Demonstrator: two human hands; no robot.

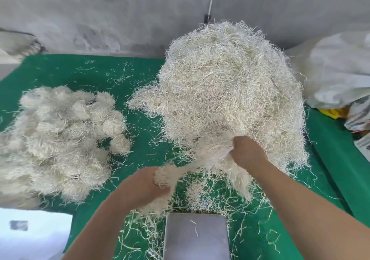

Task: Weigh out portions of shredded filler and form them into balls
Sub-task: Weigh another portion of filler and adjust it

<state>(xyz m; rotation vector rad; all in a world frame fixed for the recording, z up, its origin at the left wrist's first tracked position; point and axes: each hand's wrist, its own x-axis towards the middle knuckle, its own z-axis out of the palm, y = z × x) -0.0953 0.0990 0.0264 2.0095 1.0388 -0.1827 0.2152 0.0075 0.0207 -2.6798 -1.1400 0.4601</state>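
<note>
Right hand point(247, 152) is gripping filler from the heap point(230, 91) at two o'clock; left hand point(148, 183) is clutching a tuft point(166, 174) above the scale point(197, 237).

The desk point(84, 69) fills the middle of the frame, with a wall point(100, 13) behind it along the top. A big heap of filler point(230, 91) sits on the desk right of centre, reaching back to the wall. A pile of balls point(60, 139) lies on the desk at the left, apart from the heap. At the lower centre edge stands the scale point(196, 237), in front of the heap, with loose strands point(200, 195) scattered around it. Bags point(340, 75) lie at the right edge, just beside the heap. The right hand point(247, 151) is at the heap's near edge; the left hand point(148, 185) is lower left of it, just behind the scale's left corner.
</note>
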